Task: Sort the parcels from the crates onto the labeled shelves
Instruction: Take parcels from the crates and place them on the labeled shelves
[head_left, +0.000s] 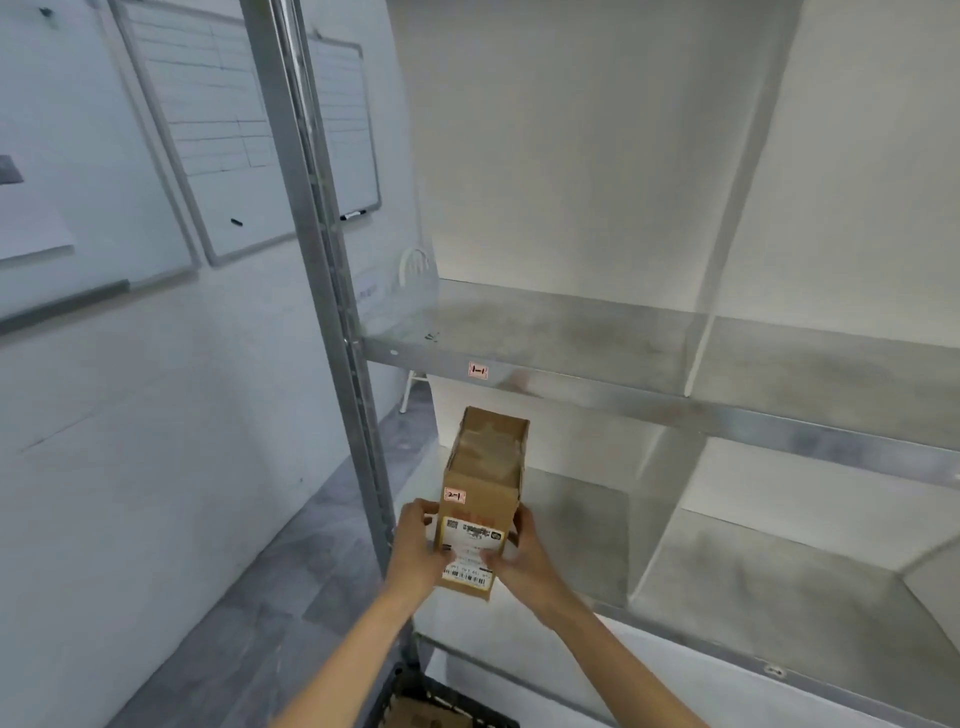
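Note:
A brown cardboard parcel (483, 483) is held upright in front of the metal shelving. It carries a white shipping label and a small pink tag reading "2-1". My left hand (418, 545) grips its lower left side and my right hand (524, 556) grips its lower right side, thumbs on the label face. The upper shelf (571, 332) bears a pink tag (478, 370) reading "1-1" on its front edge. The parcel sits level with the left bay of the lower shelf (576, 525), at its front edge.
A grey steel upright (332, 291) stands just left of the parcel. Vertical dividers (727, 234) split the shelves into bays. A black crate (447, 706) with a brown parcel inside sits on the floor below. Whiteboards (249, 130) hang on the left wall.

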